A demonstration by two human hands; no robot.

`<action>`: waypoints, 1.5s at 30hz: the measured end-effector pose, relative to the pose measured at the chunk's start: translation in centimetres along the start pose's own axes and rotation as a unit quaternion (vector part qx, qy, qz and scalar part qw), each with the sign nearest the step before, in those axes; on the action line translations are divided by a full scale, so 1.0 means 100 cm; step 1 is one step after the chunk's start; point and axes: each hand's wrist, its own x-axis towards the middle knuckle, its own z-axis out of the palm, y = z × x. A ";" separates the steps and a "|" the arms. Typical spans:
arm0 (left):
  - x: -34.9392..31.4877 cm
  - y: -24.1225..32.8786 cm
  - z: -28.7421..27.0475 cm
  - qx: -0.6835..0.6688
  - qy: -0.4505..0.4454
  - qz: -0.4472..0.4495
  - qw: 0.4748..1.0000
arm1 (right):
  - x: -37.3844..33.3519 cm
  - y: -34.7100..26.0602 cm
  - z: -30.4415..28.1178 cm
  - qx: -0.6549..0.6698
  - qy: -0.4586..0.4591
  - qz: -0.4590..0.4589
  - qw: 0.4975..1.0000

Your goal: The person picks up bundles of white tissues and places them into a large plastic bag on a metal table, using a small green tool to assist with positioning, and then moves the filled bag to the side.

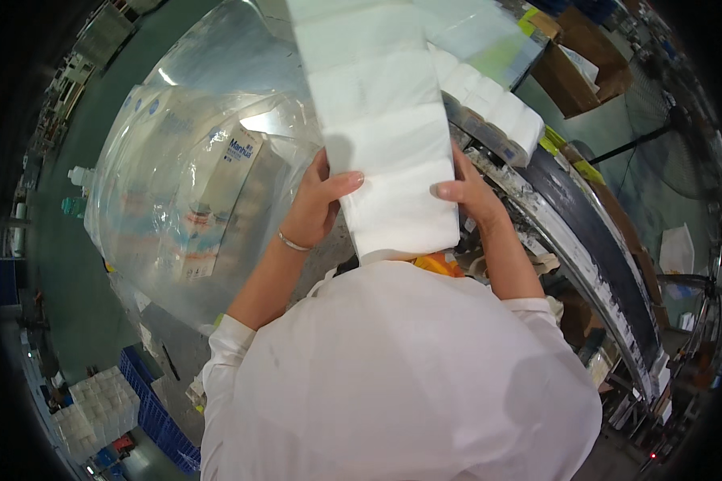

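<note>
Left hand (325, 196): partly closed, thumb laid on the upper face, fingers curled round the left edge and mostly hidden; thin bracelet (294, 244) at the wrist. Right hand (469, 192): likewise partly closed, thumb on the upper face, fingers at the right edge. Item held between both hands: one long segmented row of white tissue packs (397, 172), gripped near its close end, the far end running forward beyond the hands and out at the upper edge of view. Behind the hands, toward the body: white garment (409, 369) with long sleeves; an orange item (437, 264), kind unclear, partly covered, just past the close end of the row. Left of the left hand: clear plastic packaging bags (192, 176), printed, glossy, heaped on a metal table (225, 48) that shows bare ahead of them. Right of the right hand and forward: second row of white tissue packs (493, 100); near it, a dark conveyor belt (602, 232) with a worn metal edge. Farther right and forward: open cardboard box (565, 92); fan (682, 120) with wire guard. Far left and behind: blue pallet (164, 417); pale stacked packs (96, 413); green floor (64, 305).
</note>
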 end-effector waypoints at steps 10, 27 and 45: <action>0.005 0.003 0.003 0.086 -0.013 0.082 0.993 | 0.016 -0.016 -0.002 0.014 -0.021 -0.067 0.997; -0.132 0.010 -0.027 0.682 0.247 0.351 0.593 | -0.058 -0.010 -0.106 0.019 0.044 0.204 0.978; -0.223 -0.022 -0.080 0.514 0.587 0.353 0.516 | 0.114 0.037 0.043 -0.189 -0.165 0.036 0.967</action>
